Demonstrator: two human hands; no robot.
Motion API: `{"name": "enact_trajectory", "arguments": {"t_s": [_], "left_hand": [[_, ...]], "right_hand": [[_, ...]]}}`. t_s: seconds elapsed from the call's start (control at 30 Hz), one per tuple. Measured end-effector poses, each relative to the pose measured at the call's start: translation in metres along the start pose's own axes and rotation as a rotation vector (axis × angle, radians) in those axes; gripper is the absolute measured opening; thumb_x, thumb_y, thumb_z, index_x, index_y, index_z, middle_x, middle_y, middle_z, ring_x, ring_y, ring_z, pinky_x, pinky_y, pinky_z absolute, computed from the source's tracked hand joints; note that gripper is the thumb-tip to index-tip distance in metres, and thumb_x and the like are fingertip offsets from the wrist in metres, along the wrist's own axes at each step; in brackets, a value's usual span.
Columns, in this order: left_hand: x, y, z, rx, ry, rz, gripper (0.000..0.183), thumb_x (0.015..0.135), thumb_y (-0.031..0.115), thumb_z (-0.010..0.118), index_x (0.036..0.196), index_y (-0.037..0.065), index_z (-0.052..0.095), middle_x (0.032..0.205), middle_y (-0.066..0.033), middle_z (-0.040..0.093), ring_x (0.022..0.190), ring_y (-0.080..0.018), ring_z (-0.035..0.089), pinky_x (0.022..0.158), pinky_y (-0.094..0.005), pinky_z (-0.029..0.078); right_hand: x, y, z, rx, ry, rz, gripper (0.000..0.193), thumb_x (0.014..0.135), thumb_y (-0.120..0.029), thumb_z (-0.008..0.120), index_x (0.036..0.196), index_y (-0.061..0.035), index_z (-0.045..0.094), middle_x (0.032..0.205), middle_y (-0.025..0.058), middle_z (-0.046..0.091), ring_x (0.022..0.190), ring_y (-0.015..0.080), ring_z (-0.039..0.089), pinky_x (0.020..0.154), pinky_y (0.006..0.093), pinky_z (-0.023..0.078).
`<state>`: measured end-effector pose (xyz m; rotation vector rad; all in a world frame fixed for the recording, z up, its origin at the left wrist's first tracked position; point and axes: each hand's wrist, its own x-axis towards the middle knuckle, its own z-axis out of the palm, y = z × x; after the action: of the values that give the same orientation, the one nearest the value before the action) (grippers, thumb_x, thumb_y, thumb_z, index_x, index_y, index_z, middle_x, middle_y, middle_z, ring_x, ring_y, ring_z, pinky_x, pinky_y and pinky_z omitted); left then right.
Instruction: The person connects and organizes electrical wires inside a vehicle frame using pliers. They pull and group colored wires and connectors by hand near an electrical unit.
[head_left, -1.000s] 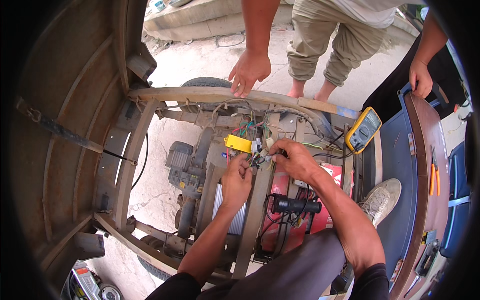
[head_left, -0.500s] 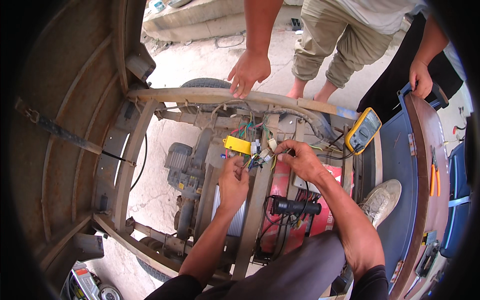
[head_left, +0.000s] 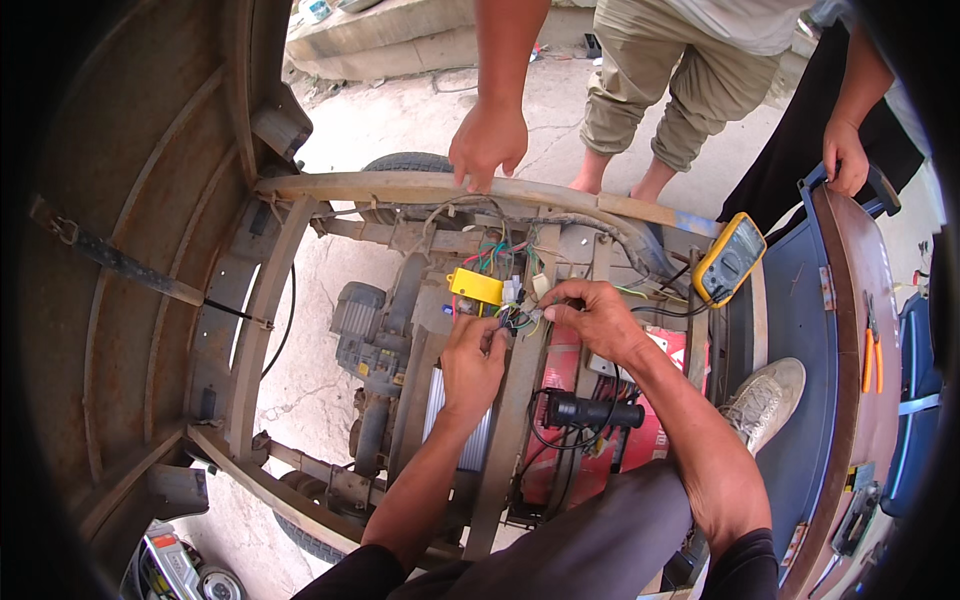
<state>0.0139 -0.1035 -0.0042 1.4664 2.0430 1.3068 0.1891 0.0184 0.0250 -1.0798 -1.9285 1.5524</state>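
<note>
Trouser leg: a dark grey knee (head_left: 610, 520) rises from the bottom edge, and a worn pale shoe (head_left: 768, 398) stands to its right.
Left hand: the wearer's bare left hand (head_left: 473, 362) is at the centre, thumb and forefinger drawn narrow on dark strands at the near side of a loose wire bundle (head_left: 520, 322).
Right hand: the right hand (head_left: 598, 318) meets it from the other side, fingertips pinched on a small pale piece among the wires (probably a plug, though too small to be sure).
Wire bundle: it lies between the two hands, over a rusty metal frame (head_left: 508, 450), with white connectors (head_left: 512, 290) at its far end.
Step in hand: it looks like fine wiring work, sorting or fitting leads; the next move calls for a steady pinch on each side and a check of which lead meets which.
Around the wires: a yellow box (head_left: 475, 286) sits just beyond the left fingers; a silver finned unit (head_left: 474, 430) lies below them; a black cylinder (head_left: 595, 411) rests over a red panel (head_left: 650, 442) under the right forearm.
Multimeter: a yellow-edged meter (head_left: 728, 262) leans at the frame's right end.
Far side: a co-worker's arm (head_left: 503, 85) reaches down to the frame rail; rolled khaki trousers (head_left: 640, 90) stand on pale ground beyond.
</note>
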Motion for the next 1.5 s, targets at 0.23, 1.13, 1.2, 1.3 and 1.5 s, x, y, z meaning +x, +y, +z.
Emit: {"name": "enact_trajectory", "arguments": {"t_s": [0.23, 1.13, 1.2, 1.3, 1.5], "left_hand": [[-0.002, -0.002, -0.001, -0.081, 0.063, 0.000, 0.014, 0.086, -0.004, 0.067, 0.099, -0.003, 0.065, 0.088, -0.0078, 0.060, 0.066, -0.0130, 0.061, 0.060, -0.0264, 0.049], [0.002, -0.004, -0.007, -0.464, -0.118, -0.349, 0.008, 0.093, 0.000, 0.064, 0.100, -0.003, 0.066, 0.086, -0.0074, 0.071, 0.073, -0.0116, 0.068, 0.065, -0.0252, 0.055], [0.002, -0.004, -0.008, -0.455, -0.139, -0.330, 0.009, 0.094, 0.001, 0.063, 0.101, -0.003, 0.066, 0.087, -0.0078, 0.072, 0.074, -0.0116, 0.068, 0.066, -0.0252, 0.055], [0.002, -0.006, -0.009, -0.447, -0.159, -0.329, 0.009, 0.094, 0.001, 0.063, 0.102, -0.003, 0.066, 0.087, -0.0079, 0.072, 0.074, -0.0119, 0.068, 0.067, -0.0255, 0.055], [0.003, -0.009, -0.009, -0.459, -0.187, -0.317, 0.010, 0.094, 0.002, 0.064, 0.102, -0.003, 0.066, 0.087, -0.0082, 0.072, 0.075, -0.0126, 0.069, 0.067, -0.0258, 0.056]], "right_hand": [[0.000, -0.014, 0.006, 0.050, -0.037, 0.083, 0.017, 0.086, -0.009, 0.073, 0.101, -0.0011, 0.074, 0.085, 0.0059, 0.066, 0.079, 0.0121, 0.059, 0.072, 0.0298, 0.050], [0.002, -0.011, 0.019, -0.066, -0.037, 0.037, 0.013, 0.085, -0.008, 0.074, 0.096, -0.0003, 0.073, 0.089, 0.0068, 0.065, 0.076, 0.0130, 0.060, 0.069, 0.0293, 0.050], [0.001, -0.011, 0.018, -0.061, -0.037, 0.041, 0.014, 0.085, -0.008, 0.074, 0.096, -0.0002, 0.073, 0.089, 0.0069, 0.065, 0.076, 0.0130, 0.060, 0.069, 0.0294, 0.049], [0.001, -0.013, 0.018, -0.051, -0.045, 0.048, 0.014, 0.085, -0.008, 0.074, 0.097, -0.0002, 0.073, 0.090, 0.0074, 0.065, 0.077, 0.0140, 0.060, 0.071, 0.0298, 0.050], [0.001, -0.014, 0.019, -0.058, -0.043, 0.068, 0.015, 0.084, -0.009, 0.075, 0.097, -0.0004, 0.073, 0.092, 0.0087, 0.065, 0.081, 0.0159, 0.061, 0.076, 0.0309, 0.050]]}}
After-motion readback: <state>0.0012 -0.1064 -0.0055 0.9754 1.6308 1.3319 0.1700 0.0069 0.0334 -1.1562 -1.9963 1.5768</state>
